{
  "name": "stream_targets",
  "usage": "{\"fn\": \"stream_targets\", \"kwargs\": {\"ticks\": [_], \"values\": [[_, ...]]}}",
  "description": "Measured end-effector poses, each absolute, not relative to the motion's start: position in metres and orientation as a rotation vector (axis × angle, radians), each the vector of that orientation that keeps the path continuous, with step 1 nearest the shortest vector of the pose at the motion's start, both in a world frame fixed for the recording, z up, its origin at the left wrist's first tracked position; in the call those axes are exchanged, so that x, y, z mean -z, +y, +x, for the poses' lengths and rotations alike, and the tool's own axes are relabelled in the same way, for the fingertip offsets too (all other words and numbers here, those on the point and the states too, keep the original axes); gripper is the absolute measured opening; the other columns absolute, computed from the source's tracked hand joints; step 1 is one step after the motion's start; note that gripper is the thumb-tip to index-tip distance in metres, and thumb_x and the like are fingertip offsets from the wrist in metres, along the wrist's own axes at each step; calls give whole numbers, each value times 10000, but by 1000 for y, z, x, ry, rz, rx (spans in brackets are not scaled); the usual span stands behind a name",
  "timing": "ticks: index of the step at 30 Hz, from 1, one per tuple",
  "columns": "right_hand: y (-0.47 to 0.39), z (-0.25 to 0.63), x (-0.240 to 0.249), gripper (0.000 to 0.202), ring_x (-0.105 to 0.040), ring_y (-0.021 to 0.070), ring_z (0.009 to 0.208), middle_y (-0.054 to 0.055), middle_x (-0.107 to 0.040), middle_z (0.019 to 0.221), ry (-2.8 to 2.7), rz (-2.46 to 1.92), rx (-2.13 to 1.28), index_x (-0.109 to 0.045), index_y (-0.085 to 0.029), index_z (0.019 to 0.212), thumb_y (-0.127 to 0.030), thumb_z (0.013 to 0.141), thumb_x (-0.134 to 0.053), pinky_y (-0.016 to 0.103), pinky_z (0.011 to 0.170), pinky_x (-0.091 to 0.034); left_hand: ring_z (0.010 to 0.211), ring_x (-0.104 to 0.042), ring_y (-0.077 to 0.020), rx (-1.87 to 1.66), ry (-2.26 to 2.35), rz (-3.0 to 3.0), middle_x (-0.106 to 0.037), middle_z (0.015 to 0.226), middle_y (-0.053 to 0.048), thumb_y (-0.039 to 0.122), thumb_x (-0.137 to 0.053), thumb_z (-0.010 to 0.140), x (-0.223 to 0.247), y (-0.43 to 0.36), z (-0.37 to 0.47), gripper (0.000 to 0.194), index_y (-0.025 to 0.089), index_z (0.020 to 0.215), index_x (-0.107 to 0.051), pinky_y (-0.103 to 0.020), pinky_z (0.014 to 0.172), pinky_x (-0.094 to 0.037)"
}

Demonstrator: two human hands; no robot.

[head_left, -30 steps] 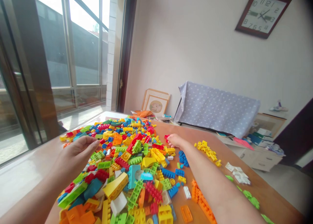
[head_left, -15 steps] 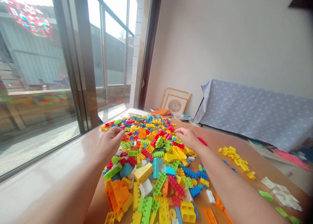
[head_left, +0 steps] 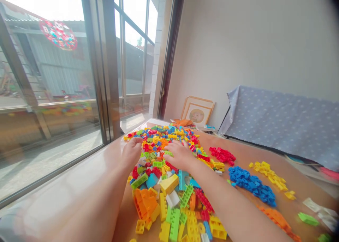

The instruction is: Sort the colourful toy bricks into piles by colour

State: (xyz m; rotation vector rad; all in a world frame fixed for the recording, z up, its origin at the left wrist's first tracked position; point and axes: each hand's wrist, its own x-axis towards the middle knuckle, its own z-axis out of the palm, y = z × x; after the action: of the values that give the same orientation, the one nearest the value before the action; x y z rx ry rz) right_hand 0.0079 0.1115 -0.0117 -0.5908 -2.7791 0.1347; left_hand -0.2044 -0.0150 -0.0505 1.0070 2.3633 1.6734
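At the far left, a large glass door (head_left: 66,69) carries a round red, patterned sticker (head_left: 58,35). Right of it, the left hand (head_left: 132,152) hangs at the left edge of a mixed pile of toy bricks (head_left: 158,164) on the brown worktop (head_left: 243,148); its grip is bunched, the fingertips turned toward the pile, and I cannot tell whether a brick sits between them. Nearer the viewer, below this hand, lies a big orange block (head_left: 145,204), and to the right of that a yellow wedge-shaped block (head_left: 169,184) with a white block (head_left: 173,199) just beside it. The right hand (head_left: 180,155) reaches over the middle of the pile, palm down, its grip apart with the fingers spread; whether the fingertips touch the bricks is hard to see. Beyond it, a framed picture (head_left: 197,113) leans against the wall. Farther right, apart from the pile, bricks lie grouped by colour: red bricks (head_left: 222,156), then blue bricks (head_left: 253,185), yellow bricks (head_left: 271,175) and orange bricks (head_left: 279,221), the last partly behind the right forearm. Behind these hangs a dotted grey-blue cloth (head_left: 280,125). Last come a green piece (head_left: 308,218) and, near the right edge, blurred white pieces (head_left: 327,215).
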Motion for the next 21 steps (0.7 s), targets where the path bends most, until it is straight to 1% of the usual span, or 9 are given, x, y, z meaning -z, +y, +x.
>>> {"fn": "stream_targets", "kwargs": {"ticks": [2, 3, 6, 8, 10, 14, 16, 19, 21], "values": [[109, 7, 13, 444, -388, 343, 1462, 73, -576, 1506, -2836, -631, -127, -685, -303, 1307, -544, 967, -532, 656, 1205, -90, 1074, -679, -262, -1649, 2365, 1044, -738, 1187, -93, 284, -471, 865, 54, -14, -206, 409, 193, 1196, -694, -365, 912, -526], [107, 9, 14, 438, -387, 343, 1460, 73, -579, 1502, -2850, -641, -118, -690, -303, 1299, -541, 976, -516, 655, 1205, -83, 1128, -667, -263, -1629, 2366, 1072, -727, 1235, -98, 269, -471, 864, 55, -13, -206, 421, 190, 1214, -691, -367, 958, -515], [98, 17, 14, 369, -442, 315, 1402, 57, -681, 1359, -2833, -648, -80, -739, -298, 1173, -493, 1008, -473, 613, 1210, -104, 1240, -628, -261, -1551, 2380, 1165, -703, 1320, -100, 231, -460, 869, 57, -11, -204, 451, 197, 1255, -690, -375, 1054, -469], [91, 24, 13, 353, -509, 294, 1311, 49, -741, 1210, -2819, -660, -59, -761, -286, 1046, -462, 1022, -455, 589, 1203, -134, 1265, -617, -265, -1483, 2396, 1227, -698, 1341, -94, 218, -458, 874, 58, -11, -203, 474, 214, 1290, -685, -387, 1073, -455], [84, 31, 11, 371, -558, 281, 1215, 50, -760, 1104, -2821, -679, -36, -759, -273, 941, -446, 1028, -443, 575, 1188, -169, 1265, -617, -277, -1405, 2416, 1285, -695, 1351, -95, 213, -463, 876, 59, -10, -202, 496, 227, 1323, -678, -401, 1064, -457], [76, 40, 2, 389, -600, 272, 1115, 58, -762, 999, -2849, -685, -31, -748, -265, 834, -441, 1020, -455, 521, 1146, -258, 1266, -610, -273, -1261, 2462, 1389, -689, 1369, -78, 207, -472, 881, 62, -9, -203, 523, 265, 1364, -663, -392, 1060, -452], [74, 41, -5, 382, -620, 262, 1054, 55, -757, 913, -2865, -666, -55, -741, -269, 790, -454, 1006, -486, 482, 1128, -293, 1273, -602, -264, -1198, 2491, 1426, -694, 1362, -63, 210, -492, 880, 64, -9, -203, 526, 291, 1372, -661, -376, 1071, -439], [77, 34, -12, 333, -637, 246, 980, 48, -749, 867, -2839, -651, -69, -748, -276, 842, -454, 994, -511, 455, 1121, -312, 1254, -604, -280, -1107, 2543, 1456, -714, 1314, -79, 232, -525, 880, 65, -10, -201, 496, 302, 1344, -685, -387, 1076, -422], [81, 22, -15, 305, -632, 244, 1016, 52, -756, 929, -2808, -634, -44, -756, -277, 937, -413, 1004, -492, 462, 1142, -293, 1228, -611, -297, -1060, 2579, 1461, -727, 1280, -93, 242, -533, 880, 63, -11, -198, 455, 299, 1292, -717, -403, 1067, -417]]}}
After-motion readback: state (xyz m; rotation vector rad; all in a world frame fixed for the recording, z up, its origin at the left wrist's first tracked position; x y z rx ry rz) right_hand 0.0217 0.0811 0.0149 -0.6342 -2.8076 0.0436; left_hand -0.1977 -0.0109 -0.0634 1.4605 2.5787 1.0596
